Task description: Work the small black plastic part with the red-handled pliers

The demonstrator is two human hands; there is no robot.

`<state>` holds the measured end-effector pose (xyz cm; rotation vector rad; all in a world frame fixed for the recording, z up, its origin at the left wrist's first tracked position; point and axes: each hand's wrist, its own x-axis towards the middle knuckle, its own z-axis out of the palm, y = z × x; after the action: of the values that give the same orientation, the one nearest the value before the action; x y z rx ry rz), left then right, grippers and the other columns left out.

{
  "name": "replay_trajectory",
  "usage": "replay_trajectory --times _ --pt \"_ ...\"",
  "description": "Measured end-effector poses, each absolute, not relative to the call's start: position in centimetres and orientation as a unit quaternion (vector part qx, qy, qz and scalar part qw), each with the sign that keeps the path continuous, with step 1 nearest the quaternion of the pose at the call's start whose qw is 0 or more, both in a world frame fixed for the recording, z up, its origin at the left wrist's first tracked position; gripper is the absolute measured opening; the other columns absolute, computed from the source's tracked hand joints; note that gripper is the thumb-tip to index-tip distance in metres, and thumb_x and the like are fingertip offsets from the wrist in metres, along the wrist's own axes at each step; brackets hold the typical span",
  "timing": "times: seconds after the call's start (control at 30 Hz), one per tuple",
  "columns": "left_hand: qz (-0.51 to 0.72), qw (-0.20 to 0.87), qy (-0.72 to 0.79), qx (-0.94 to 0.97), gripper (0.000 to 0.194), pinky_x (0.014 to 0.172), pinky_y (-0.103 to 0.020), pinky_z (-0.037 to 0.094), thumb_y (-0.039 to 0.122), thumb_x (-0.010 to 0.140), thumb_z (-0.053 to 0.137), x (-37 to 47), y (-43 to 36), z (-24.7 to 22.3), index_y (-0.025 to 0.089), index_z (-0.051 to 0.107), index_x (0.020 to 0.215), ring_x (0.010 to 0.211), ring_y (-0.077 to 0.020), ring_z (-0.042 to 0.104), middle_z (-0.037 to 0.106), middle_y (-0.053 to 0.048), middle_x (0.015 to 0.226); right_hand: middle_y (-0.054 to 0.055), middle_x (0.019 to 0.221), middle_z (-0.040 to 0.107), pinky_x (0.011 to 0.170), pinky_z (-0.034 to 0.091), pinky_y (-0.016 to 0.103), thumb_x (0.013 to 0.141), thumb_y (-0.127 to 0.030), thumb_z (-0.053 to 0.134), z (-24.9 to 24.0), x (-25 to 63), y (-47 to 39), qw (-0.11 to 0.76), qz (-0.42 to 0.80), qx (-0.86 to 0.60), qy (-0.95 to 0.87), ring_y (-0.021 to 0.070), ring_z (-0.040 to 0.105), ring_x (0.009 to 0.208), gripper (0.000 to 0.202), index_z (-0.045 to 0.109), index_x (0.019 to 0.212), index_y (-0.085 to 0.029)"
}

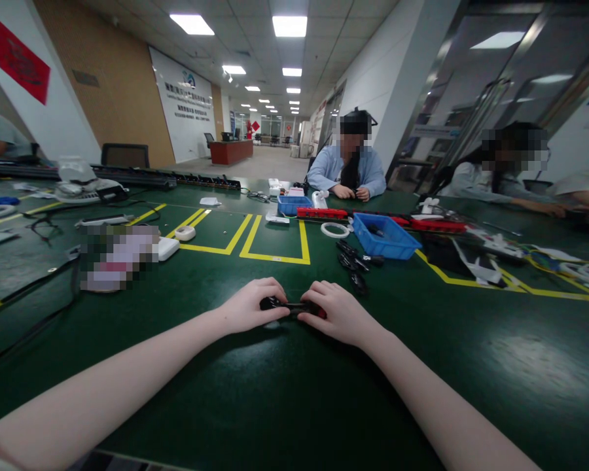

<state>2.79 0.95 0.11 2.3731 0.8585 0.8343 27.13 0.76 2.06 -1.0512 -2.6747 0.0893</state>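
Low over the green table, both my hands grip what looks like a bundled black cable. My left hand pinches its rounded dark end between thumb and fingers. At the other end, my right hand is closed around it, with a small red spot showing by the thumb. Thin dark strands span the short gap between my hands; the rest is hidden by my fingers. Just beyond my right hand lie several black cables in a loose pile.
A blue tray with dark items and a white ring lie ahead to the right. Red strips cross behind. Leftward are a phone-like pixelated object and a white case. Across the table sits a person.
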Motion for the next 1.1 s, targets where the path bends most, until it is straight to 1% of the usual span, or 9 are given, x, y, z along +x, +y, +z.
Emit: replay_trajectory --times 0.2,0.33,0.6,0.77,0.93,1.0,1.07,1.1 --pt "0.299 0.227 0.329 0.867 0.010 0.084 -0.031 0.050 0.025 0.090 0.063 2.8 1.2 -0.2 0.017 0.067 0.086 0.089 -0.0176 0.063 0.067 -0.004 0.094 0.008 0.097 0.062 0.075 0.045 0.035 0.090 -0.044 0.060 1.9 27.0 0.9 0.139 0.038 -0.363 -0.921 0.0216 0.057 0.089 0.026 0.064 0.095 -0.019" --pt "0.296 0.226 0.339 0.864 0.011 0.082 -0.030 0.050 0.021 0.092 0.058 2.8 1.4 -0.4 0.017 0.065 0.084 0.086 -0.0169 0.063 0.066 -0.004 0.093 0.007 0.095 0.062 0.072 0.045 0.033 0.091 -0.044 0.059 1.9 26.9 0.8 0.145 0.032 -0.362 -0.920 0.0209 0.057 0.086 0.025 0.063 0.092 -0.019" --pt "0.284 0.215 0.358 0.863 0.013 0.082 -0.031 0.050 0.027 0.093 0.059 2.8 1.4 -0.3 0.018 0.067 0.089 0.085 -0.0173 0.063 0.066 -0.004 0.093 0.007 0.092 0.061 0.069 0.044 0.032 0.090 -0.045 0.059 1.9 26.8 0.8 0.148 0.026 -0.364 -0.919 0.0199 0.056 0.084 0.026 0.062 0.088 -0.019" --pt "0.275 0.210 0.367 0.864 0.016 0.083 -0.032 0.050 0.034 0.090 0.064 2.8 1.1 -0.1 0.019 0.067 0.094 0.086 -0.0182 0.063 0.066 -0.003 0.095 0.007 0.093 0.062 0.070 0.044 0.032 0.091 -0.043 0.059 1.7 26.6 0.7 0.147 0.013 -0.370 -0.917 0.0202 0.057 0.084 0.024 0.062 0.089 -0.019" --pt "0.292 0.225 0.363 0.856 0.010 0.083 -0.031 0.050 0.026 0.091 0.061 2.8 1.4 -0.5 0.018 0.067 0.088 0.087 -0.0174 0.064 0.066 -0.003 0.093 0.007 0.098 0.064 0.077 0.045 0.034 0.090 -0.045 0.059 2.2 26.9 0.7 0.124 0.018 -0.386 -0.914 0.0217 0.059 0.091 0.026 0.065 0.095 -0.020" --pt "0.294 0.231 0.360 0.854 0.010 0.084 -0.030 0.050 0.023 0.091 0.060 2.7 1.5 -0.6 0.018 0.067 0.087 0.087 -0.0172 0.064 0.066 -0.004 0.093 0.008 0.104 0.065 0.083 0.045 0.038 0.086 -0.050 0.063 2.7 27.6 0.6 0.103 0.014 -0.411 -0.906 0.0240 0.060 0.097 0.033 0.066 0.102 -0.022" --pt "0.294 0.234 0.358 0.855 0.009 0.084 -0.030 0.050 0.022 0.090 0.060 2.7 1.5 -0.6 0.018 0.067 0.087 0.087 -0.0171 0.064 0.066 -0.004 0.094 0.009 0.110 0.065 0.087 0.045 0.043 0.078 -0.061 0.067 3.3 28.6 0.6 0.078 0.005 -0.464 -0.882 0.0279 0.060 0.101 0.050 0.066 0.109 -0.022" --pt "0.293 0.235 0.357 0.855 0.009 0.084 -0.030 0.050 0.022 0.090 0.059 2.7 1.5 -0.6 0.018 0.067 0.087 0.087 -0.0169 0.064 0.066 -0.004 0.094 0.010 0.111 0.065 0.086 0.046 0.045 0.073 -0.068 0.066 3.6 29.0 0.6 0.059 0.002 -0.502 -0.863 0.0306 0.060 0.102 0.059 0.066 0.111 -0.021"
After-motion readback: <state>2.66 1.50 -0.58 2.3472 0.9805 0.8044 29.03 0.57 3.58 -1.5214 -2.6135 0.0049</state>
